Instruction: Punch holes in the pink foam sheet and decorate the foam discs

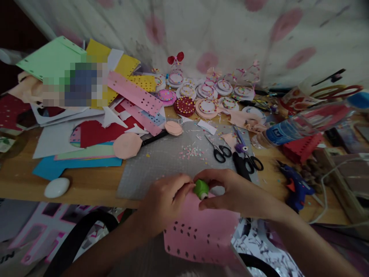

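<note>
My right hand (230, 190) is closed around a small green craft punch (201, 187), with its thumb below and fingers above. The punch sits at the upper edge of a pink sheet (201, 227), which has rows of small flower-shaped holes along its lower part. My left hand (168, 198) grips that sheet at its upper left, fingertips touching the punch. The sheet hangs in front of the table edge. Behind the hands lies a grey cutting mat (161, 165) with tiny pale paper bits (192, 152) scattered on it.
Black-handled scissors (220, 153), a lying plastic bottle (284, 129) and a blue glue gun (296, 184) are on the right. Coloured sheets (98, 134) pile up at left, near a white oval object (57, 187). Beaded round paper pieces (184, 106) line the back.
</note>
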`<act>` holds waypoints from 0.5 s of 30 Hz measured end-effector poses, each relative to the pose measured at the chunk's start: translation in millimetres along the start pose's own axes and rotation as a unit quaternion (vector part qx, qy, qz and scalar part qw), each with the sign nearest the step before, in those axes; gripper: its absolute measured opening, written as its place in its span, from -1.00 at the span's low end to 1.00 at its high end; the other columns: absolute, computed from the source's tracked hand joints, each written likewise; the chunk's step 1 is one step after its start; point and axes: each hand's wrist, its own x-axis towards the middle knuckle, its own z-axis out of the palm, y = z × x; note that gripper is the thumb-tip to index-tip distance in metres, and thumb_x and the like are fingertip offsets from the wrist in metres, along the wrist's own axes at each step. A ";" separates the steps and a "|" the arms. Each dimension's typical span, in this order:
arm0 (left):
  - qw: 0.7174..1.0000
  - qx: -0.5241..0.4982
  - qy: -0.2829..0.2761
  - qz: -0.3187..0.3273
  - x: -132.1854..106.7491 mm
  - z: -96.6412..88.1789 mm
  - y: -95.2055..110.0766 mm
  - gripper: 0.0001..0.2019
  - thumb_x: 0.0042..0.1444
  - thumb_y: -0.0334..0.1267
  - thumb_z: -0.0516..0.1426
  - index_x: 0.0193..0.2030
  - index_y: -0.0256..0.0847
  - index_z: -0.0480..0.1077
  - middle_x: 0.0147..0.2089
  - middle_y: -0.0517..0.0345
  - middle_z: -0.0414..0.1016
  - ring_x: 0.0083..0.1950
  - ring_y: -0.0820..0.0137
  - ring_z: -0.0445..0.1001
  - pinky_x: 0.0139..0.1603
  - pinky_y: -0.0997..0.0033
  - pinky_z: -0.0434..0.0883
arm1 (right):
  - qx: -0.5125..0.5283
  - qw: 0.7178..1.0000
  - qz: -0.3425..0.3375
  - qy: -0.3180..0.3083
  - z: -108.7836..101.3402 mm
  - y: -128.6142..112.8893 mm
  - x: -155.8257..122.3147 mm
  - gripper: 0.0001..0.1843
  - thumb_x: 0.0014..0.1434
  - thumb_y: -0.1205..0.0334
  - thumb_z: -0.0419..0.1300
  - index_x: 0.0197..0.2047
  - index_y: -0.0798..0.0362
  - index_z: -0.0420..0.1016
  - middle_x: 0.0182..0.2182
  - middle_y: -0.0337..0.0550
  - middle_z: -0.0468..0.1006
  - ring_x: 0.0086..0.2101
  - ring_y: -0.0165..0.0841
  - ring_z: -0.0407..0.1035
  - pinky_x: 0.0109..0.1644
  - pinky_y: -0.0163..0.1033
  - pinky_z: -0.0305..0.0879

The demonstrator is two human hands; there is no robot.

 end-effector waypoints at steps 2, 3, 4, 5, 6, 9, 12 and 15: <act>1.000 -0.005 -0.010 -0.011 0.3 2.3 -3.2 -0.89 0.25 -0.40 0.08 -0.27 -0.22 0.42 -0.38 0.26 0.51 -0.35 0.52 0.46 -0.31 0.56 0.27 | 0.023 0.999 0.011 -0.034 -4.7 0.8 4.5 -0.69 -0.08 0.20 0.38 -0.21 0.01 0.51 -0.32 -0.26 0.53 -0.26 -0.31 0.40 -0.14 -0.22 0.32; 1.000 -0.005 -0.012 -0.014 0.5 3.0 -4.1 -0.89 0.25 -0.39 0.08 -0.27 -0.22 0.42 -0.38 0.26 0.50 -0.35 0.52 0.46 -0.31 0.56 0.27 | 0.039 0.998 0.014 -0.052 -6.8 1.6 6.7 -0.70 -0.09 0.20 0.37 -0.23 0.02 0.50 -0.34 -0.26 0.51 -0.27 -0.31 0.39 -0.13 -0.22 0.32; 1.000 -0.003 -0.012 -0.014 0.7 3.5 -4.7 -0.89 0.25 -0.39 0.08 -0.27 -0.22 0.41 -0.38 0.26 0.50 -0.35 0.51 0.46 -0.31 0.55 0.27 | 0.056 0.996 0.018 -0.069 -8.6 2.4 9.0 -0.72 -0.09 0.20 0.36 -0.26 0.03 0.48 -0.36 -0.27 0.50 -0.28 -0.32 0.39 -0.13 -0.22 0.33; 1.000 -0.001 -0.012 -0.013 1.0 3.9 -4.9 -0.89 0.25 -0.38 0.08 -0.28 -0.21 0.41 -0.38 0.26 0.50 -0.36 0.51 0.46 -0.31 0.55 0.26 | 0.071 0.994 0.020 -0.084 -10.0 3.5 11.1 -0.73 -0.10 0.20 0.36 -0.29 0.04 0.46 -0.37 -0.27 0.48 -0.29 -0.33 0.39 -0.13 -0.22 0.33; 1.000 0.001 -0.012 -0.011 1.4 4.1 -4.9 -0.89 0.25 -0.38 0.08 -0.28 -0.21 0.40 -0.39 0.27 0.49 -0.36 0.51 0.45 -0.32 0.54 0.26 | 0.081 0.992 0.024 -0.096 -11.0 4.6 13.1 -0.73 -0.10 0.20 0.36 -0.30 0.04 0.45 -0.38 -0.28 0.47 -0.30 -0.33 0.39 -0.14 -0.22 0.33; 1.000 0.009 -0.019 -0.009 3.3 4.5 -4.9 -0.88 0.25 -0.38 0.07 -0.30 -0.21 0.40 -0.40 0.26 0.50 -0.37 0.50 0.46 -0.33 0.53 0.26 | 0.062 0.992 0.020 -0.103 -11.6 7.8 17.7 -0.76 -0.07 0.20 0.34 -0.31 0.05 0.43 -0.37 -0.26 0.47 -0.29 -0.33 0.40 -0.14 -0.21 0.34; 1.000 0.010 -0.023 -0.016 6.1 5.7 -7.1 -0.87 0.25 -0.39 0.06 -0.30 -0.22 0.42 -0.39 0.23 0.52 -0.36 0.47 0.47 -0.34 0.51 0.27 | 0.008 0.995 0.007 -0.095 -9.5 9.8 20.9 -0.79 -0.02 0.22 0.31 -0.30 0.06 0.44 -0.32 -0.23 0.51 -0.25 -0.30 0.42 -0.09 -0.19 0.34; 0.999 -0.003 -0.024 -0.032 10.4 7.5 -11.9 -0.86 0.24 -0.37 0.05 -0.28 -0.21 0.44 -0.35 0.19 0.55 -0.33 0.43 0.50 -0.31 0.48 0.30 | -0.037 0.997 -0.006 -0.074 -6.5 10.9 24.4 -0.83 0.02 0.29 0.27 -0.25 0.07 0.45 -0.28 -0.20 0.54 -0.23 -0.30 0.42 -0.10 -0.18 0.35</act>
